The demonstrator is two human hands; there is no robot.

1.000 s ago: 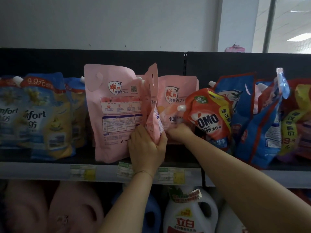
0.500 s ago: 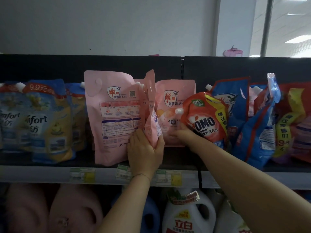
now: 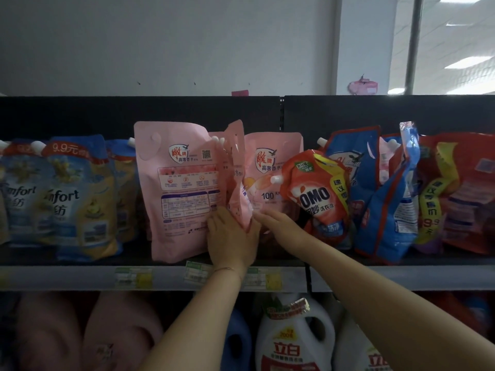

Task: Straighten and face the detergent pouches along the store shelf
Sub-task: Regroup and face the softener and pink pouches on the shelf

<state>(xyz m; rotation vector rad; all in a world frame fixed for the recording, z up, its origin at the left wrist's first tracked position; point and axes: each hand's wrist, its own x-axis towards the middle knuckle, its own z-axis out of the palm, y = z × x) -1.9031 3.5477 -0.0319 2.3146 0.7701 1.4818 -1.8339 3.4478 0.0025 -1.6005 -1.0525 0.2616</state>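
a dark-backed store shelf [image 3: 80,277] under a white wall carries the row of pouches. in the middle, the edge-on pink pouch [image 3: 237,183] stands between the back-facing pink pouch [image 3: 179,188] and the front-facing pink pouch [image 3: 267,167]. the left hand [image 3: 231,242] clasps its bottom; the right hand [image 3: 281,224] lies straight-fingered against its side. best to twist it from the base, keeping it upright, without nudging the leaning red pouch [image 3: 313,194].

The leftmost Comfort pouch [image 3: 13,199] was cut by the view's left edge, the red pouch [image 3: 471,194] by its right. Fine print on the back-facing pink pouch [image 3: 176,199] and the 3 price labels [image 3: 133,277] was unreadable.
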